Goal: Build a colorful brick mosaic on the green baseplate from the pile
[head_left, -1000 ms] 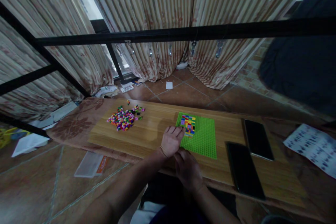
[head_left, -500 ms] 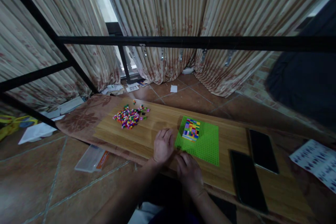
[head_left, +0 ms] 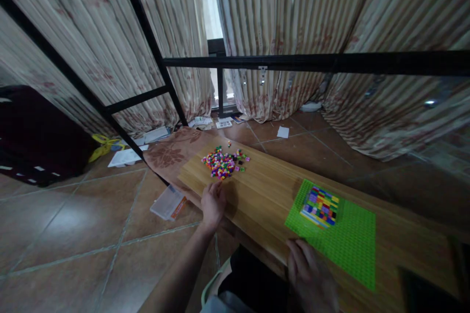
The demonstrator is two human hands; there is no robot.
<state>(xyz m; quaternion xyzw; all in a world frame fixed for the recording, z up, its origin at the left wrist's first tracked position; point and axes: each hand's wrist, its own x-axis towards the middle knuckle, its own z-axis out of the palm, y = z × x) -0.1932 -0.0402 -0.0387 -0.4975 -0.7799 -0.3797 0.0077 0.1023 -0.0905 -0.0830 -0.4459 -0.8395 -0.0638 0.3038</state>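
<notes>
My left hand (head_left: 213, 204) is above the wooden board just in front of a pile of small multicoloured toy bricks (head_left: 219, 162). Its fingers are curled together, and anything inside them is hidden. My right hand (head_left: 310, 271) rests at the near edge of the board with its fingers bent and drawn together; I cannot make out whether something small is in them. Beyond it lies a green studded baseplate (head_left: 354, 234). A layered block of coloured bricks (head_left: 321, 205) stands on the baseplate's left part, touched by neither hand.
The wooden board (head_left: 260, 195) lies on a brown patterned cloth (head_left: 172, 149). A dark flat device (head_left: 422, 288) is at the lower right. On the tiled floor are a clear plastic box (head_left: 167, 203) and papers (head_left: 127, 156). A black metal frame (head_left: 293, 62) crosses behind.
The view has turned left. My left hand has moved away from my right hand, leftward to the brick pile. My right hand stays near the baseplate's front edge.
</notes>
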